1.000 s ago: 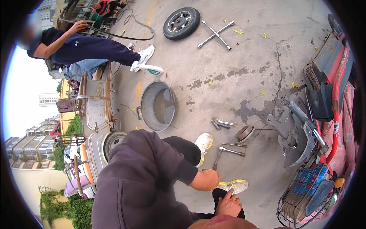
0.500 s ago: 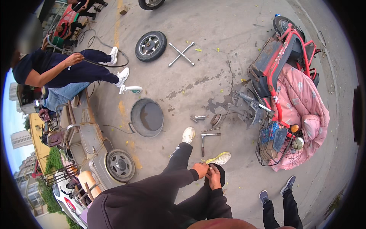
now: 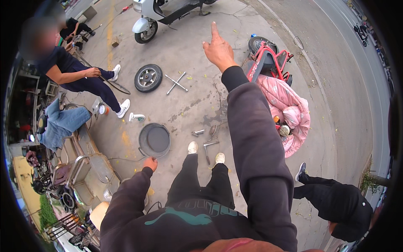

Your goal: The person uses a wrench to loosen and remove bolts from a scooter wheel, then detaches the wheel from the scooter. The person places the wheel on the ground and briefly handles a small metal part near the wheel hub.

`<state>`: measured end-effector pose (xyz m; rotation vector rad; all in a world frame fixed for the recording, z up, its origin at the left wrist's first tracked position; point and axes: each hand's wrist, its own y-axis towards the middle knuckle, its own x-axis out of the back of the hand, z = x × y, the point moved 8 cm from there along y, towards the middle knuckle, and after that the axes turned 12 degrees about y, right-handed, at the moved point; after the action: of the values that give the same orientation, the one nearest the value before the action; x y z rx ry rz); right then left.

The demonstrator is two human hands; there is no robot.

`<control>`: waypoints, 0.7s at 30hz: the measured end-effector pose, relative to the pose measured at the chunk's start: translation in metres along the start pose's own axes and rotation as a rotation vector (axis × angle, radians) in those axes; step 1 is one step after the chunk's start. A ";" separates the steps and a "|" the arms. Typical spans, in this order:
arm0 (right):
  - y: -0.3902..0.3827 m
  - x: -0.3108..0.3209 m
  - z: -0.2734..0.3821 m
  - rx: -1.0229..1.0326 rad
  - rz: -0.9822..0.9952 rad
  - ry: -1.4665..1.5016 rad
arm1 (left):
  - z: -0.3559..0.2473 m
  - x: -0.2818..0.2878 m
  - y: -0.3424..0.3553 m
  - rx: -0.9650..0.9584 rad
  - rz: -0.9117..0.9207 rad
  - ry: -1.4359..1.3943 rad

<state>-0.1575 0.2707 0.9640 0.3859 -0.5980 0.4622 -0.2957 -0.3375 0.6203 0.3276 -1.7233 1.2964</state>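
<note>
"Which way is the right hand (image 3: 219,48) turned?"

"Away from the body, raised, index finger stretched straight and thumb apart. The other fingers look folded."

"What's near it?"

"The red scooter (image 3: 267,63) is just to its right, and the pink quilt (image 3: 290,98) lies on that side too, closer to the body than the hand. Beyond the hand, to the left, stands the white scooter (image 3: 152,12)."

"And the left hand (image 3: 150,164)?"

"Low, fingers seemingly curled in. I can't tell whether it grips anything."

"Where's the bucket (image 3: 144,143)?"

"Just past the left hand, liquid inside. Whether they touch is unclear."

"The wheel (image 3: 148,78)?"

"Farther out, past the bucket, left of the right hand. The cross wrench (image 3: 176,83) lies between wheel and right forearm."
</note>
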 end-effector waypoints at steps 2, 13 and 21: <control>0.015 0.042 0.061 0.078 -0.024 -0.201 | 0.041 0.008 -0.040 0.197 0.099 -0.218; -0.410 -0.010 -0.322 -0.699 0.464 0.212 | 0.145 -0.128 -0.300 0.712 0.430 -0.516; -0.688 0.104 -0.378 -1.761 0.338 0.249 | 0.107 -0.161 -0.324 0.554 1.114 -0.366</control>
<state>0.4428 -0.0906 0.5948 -1.4423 -0.6214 0.1569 -0.0449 -0.6106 0.6913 -0.1578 -1.8630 2.6705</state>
